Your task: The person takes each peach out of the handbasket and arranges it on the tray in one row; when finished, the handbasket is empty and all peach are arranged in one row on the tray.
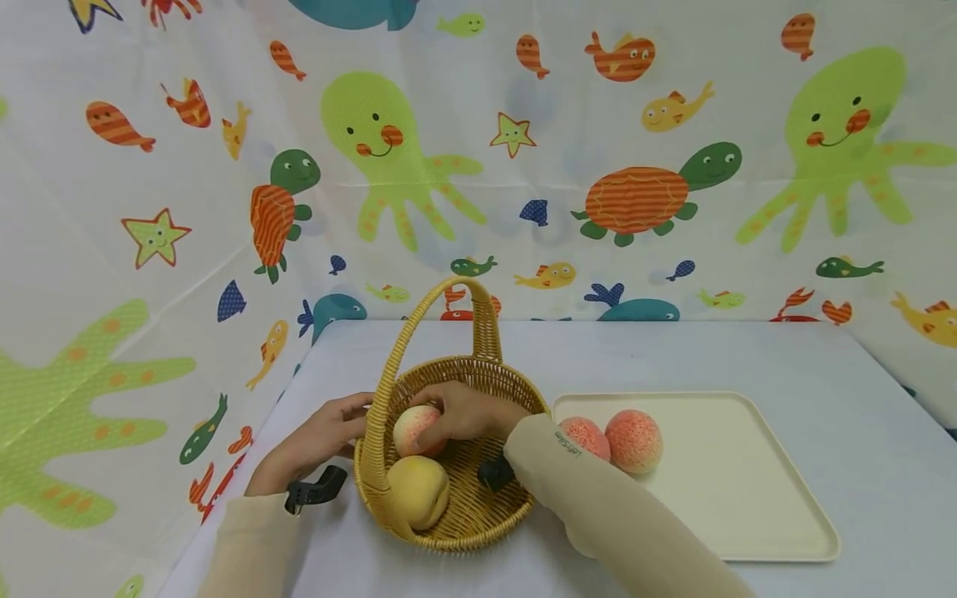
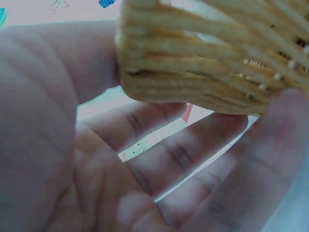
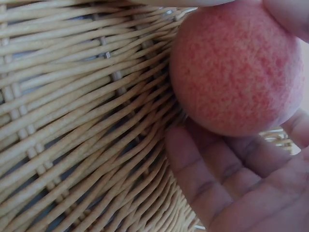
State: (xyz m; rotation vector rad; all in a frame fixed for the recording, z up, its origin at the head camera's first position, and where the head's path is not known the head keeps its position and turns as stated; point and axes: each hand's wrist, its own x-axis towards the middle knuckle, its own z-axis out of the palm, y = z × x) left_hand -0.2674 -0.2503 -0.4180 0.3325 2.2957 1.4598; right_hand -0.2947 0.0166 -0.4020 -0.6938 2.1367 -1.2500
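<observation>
A wicker basket (image 1: 478, 531) with a tall arched handle stands on the table. My left hand (image 1: 321, 436) holds the basket at its left side; in the left wrist view the thumb and bent fingertips (image 2: 236, 121) touch the wicker. Inside the basket, my right hand (image 1: 471, 413) grips a pale pink peach (image 1: 415, 428) near the left wall. In the right wrist view that peach (image 3: 236, 67) looks speckled red, with fingers (image 3: 193, 169) curled beneath it. A yellow peach (image 1: 419, 492) lies in the basket, in front of the gripped one.
To the right, a cream tray (image 1: 733, 482) lies on the white table (image 1: 860, 415). Two pink peaches (image 1: 634, 441) sit at its left end, one partly hidden by my right sleeve (image 1: 591, 498). A curtain (image 1: 463, 108) printed with sea animals hangs behind the table and along its left side.
</observation>
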